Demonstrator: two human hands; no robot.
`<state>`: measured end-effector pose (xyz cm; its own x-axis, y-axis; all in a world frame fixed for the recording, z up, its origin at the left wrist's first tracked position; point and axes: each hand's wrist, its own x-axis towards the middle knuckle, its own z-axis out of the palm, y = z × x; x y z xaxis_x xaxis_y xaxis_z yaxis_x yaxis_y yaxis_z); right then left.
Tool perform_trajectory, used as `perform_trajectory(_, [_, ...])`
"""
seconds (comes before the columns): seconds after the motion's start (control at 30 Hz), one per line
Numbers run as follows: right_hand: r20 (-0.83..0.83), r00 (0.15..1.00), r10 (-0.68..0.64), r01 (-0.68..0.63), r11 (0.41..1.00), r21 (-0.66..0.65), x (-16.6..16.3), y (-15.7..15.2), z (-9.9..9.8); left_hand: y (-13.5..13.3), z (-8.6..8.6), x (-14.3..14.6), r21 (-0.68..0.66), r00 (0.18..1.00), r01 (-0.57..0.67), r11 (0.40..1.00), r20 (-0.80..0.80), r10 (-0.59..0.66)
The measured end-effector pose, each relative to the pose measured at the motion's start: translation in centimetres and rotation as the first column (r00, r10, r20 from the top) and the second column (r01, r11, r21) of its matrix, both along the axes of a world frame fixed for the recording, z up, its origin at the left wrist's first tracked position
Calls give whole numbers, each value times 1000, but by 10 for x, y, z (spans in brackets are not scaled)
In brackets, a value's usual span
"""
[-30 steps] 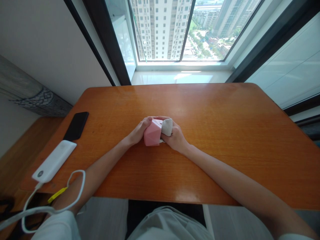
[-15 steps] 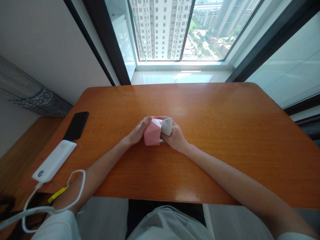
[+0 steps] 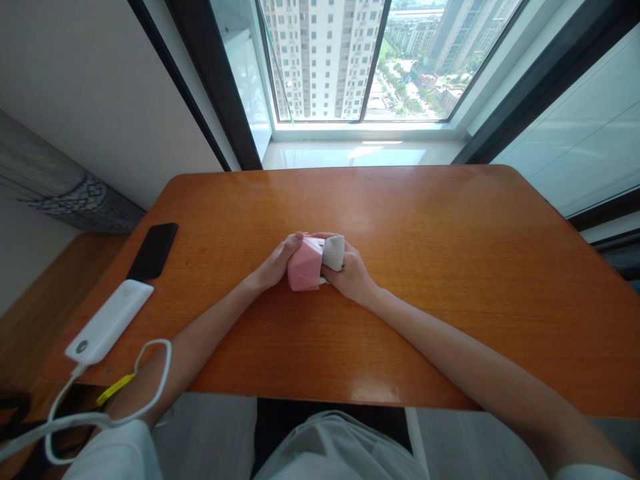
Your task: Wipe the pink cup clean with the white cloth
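A pink object with flat, angled faces is in front of me over the middle of the table. My left hand wraps round its left side, thumb on top. A greyish-white cloth bulges out between the fingers of my right hand, which is closed on it. The cloth presses against the pink object's right side, and a small white bit shows below. Most fingertips are hidden behind the pink object and the cloth.
The brown wooden table spreads around my hands. At its left lie a black phone and a white power bank. A white cable with a yellow tag loops over my left forearm. A window is beyond the far edge.
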<state>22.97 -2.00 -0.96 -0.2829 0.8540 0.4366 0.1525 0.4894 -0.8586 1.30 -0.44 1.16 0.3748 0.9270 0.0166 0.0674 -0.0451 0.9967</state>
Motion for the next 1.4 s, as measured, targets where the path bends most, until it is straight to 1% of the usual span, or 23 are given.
perform_trajectory(0.2, [3, 999, 32, -32, 999, 30, -1, 1, 4, -6, -10, 7, 64, 992, -124, 990, 36, 122])
perform_trajectory(0.23, [3, 999, 33, -33, 999, 36, -2, 2, 4, -7, -12, 7, 101, 991, -131, 986, 44, 127])
perform_trajectory(0.3, [0, 1000, 18, -18, 999, 38, -2, 3, 2, -8, -14, 5, 260, 990, -137, 956, 56, 127])
perform_trajectory(0.33, [-2, 1000, 6, -6, 1000, 27, -2, 3, 2, -8, -15, 1, 370, 993, -115, 922, 42, 107])
perform_trajectory(0.37, [-6, 1000, -5, 5, 1000, 8, -2, 4, 1, -6, -15, -3, 485, 998, -65, 872, 7, 70])
perform_trajectory(0.4, [-15, 1000, -12, 12, 1000, -14, -2, 4, 1, -4, -15, -8, 589, 998, 10, 808, -51, 25])
perform_trajectory(0.43, [-27, 1000, -14, 14, 999, -36, -1, 4, 1, 0, -15, -14, 664, 991, 109, 740, -131, -28])
perform_trajectory(0.47, [-41, 999, -12, 10, 998, -54, -1, 4, 1, 4, -16, -20, 712, 974, 208, 671, -214, -75])
perform_trajectory(0.5, [-54, 998, -7, 3, 998, -68, -1, 4, 1, 8, -17, -26, 738, 953, 282, 614, -289, -90])
perform_trajectory(0.53, [-66, 998, 1, -6, 997, -79, 0, 4, 1, 13, -18, -31, 747, 930, 337, 574, -360, -77])
perform_trajectory(0.57, [-72, 997, 9, -15, 996, -87, 0, 4, 1, 16, -20, -35, 752, 906, 374, 543, -420, -43])
perform_trajectory(0.63, [-70, 998, 4, -10, 996, -88, 0, 5, 0, 21, -23, -40, 756, 864, 417, 504, -502, 37])
perform_trajectory(0.7, [-50, 998, -48, 46, 997, -56, -1, 4, -2, 21, -26, -41, 776, 853, 419, 472, -515, 90])
perform_trajectory(0.73, [-33, 995, -92, 91, 995, -29, -1, 4, -3, 20, -26, -40, 785, 856, 407, 467, -506, 105])
perform_trajectory(0.77, [-11, 991, -136, 136, 991, 1, -1, 4, -5, 19, -26, -38, 791, 861, 391, 471, -495, 116])
perform_trajectory(0.83, [41, 982, -182, 180, 982, 57, -2, 3, -6, 15, -25, -35, 784, 868, 361, 506, -480, 125])
perform_trajectory(0.9, [95, 979, -178, 169, 981, 93, -2, 2, -7, 11, -23, -31, 759, 874, 340, 556, -474, 113])
perform_trajectory(1.0, [135, 979, -151, 136, 984, 118, -2, 1, -5, 7, -18, -28, 731, 894, 299, 614, -440, 89])
perform_trajectory(1.13, [146, 980, -136, 119, 986, 119, -1, -1, -2, 3, -13, -23, 700, 920, 238, 673, -384, 74])
perform_trajectory(1.23, [164, 977, -138, 112, 981, 158, 0, -3, -1, -2, -10, -18, 676, 942, 185, 713, -328, 66])
perform_trajectory(1.3, [177, 973, -151, 115, 973, 198, 1, -4, -1, -6, -9, -13, 631, 955, 145, 762, -291, 59])
perform_trajectory(1.4, [170, 968, -185, 138, 956, 258, 3, -6, -3, -10, -6, -7, 521, 970, 104, 847, -242, 30])
